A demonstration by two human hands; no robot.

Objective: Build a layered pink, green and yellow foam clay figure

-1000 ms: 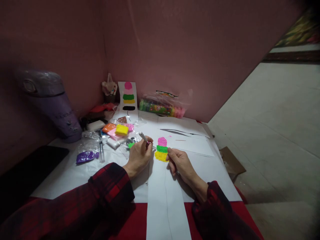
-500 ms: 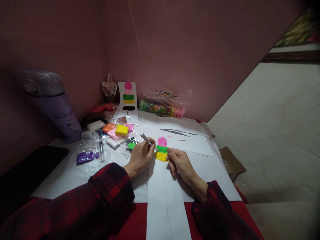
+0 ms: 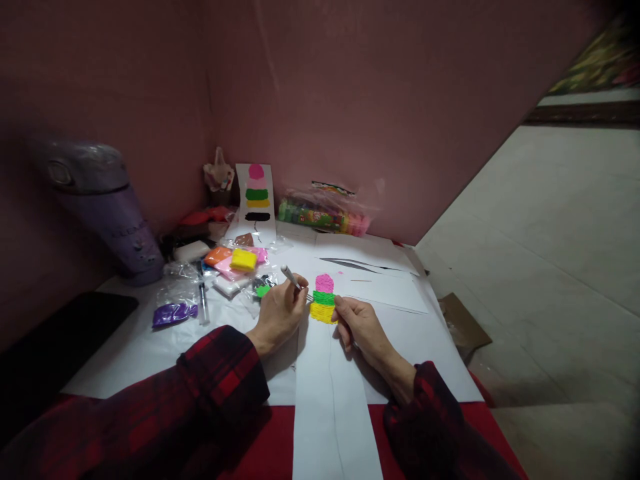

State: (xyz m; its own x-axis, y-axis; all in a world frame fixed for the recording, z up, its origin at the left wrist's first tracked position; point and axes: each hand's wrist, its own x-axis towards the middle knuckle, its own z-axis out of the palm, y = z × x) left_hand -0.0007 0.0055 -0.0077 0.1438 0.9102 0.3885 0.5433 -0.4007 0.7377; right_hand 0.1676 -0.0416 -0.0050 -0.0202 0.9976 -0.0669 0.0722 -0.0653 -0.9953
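My left hand (image 3: pixel 281 312) is closed around a small silver fork (image 3: pixel 291 275). Its tines point right, at the left edge of a green clay band (image 3: pixel 324 297). Pink clay (image 3: pixel 325 283) sits above that band and yellow clay (image 3: pixel 323 313) below it, all with a rough, scratched texture. They lie on a long white paper strip (image 3: pixel 327 393) with a thin drawn line running down it. On the other side, my right hand (image 3: pixel 361 323) pinches the strip's right edge beside the green and yellow clay; its lower fingers are partly hidden.
Packets of coloured clay (image 3: pixel 244 260) lie left of my hands, near a purple clay packet (image 3: pixel 175 315) and a pen (image 3: pixel 203 303). A purple bottle (image 3: pixel 117 227) stands far left. Behind are a colour-patch card (image 3: pixel 256 181) and a clear bag of coloured sticks (image 3: pixel 323 217).
The fork's tines have drawn back slightly left, from over the green clay to its left edge. My right hand holds its place on the strip.
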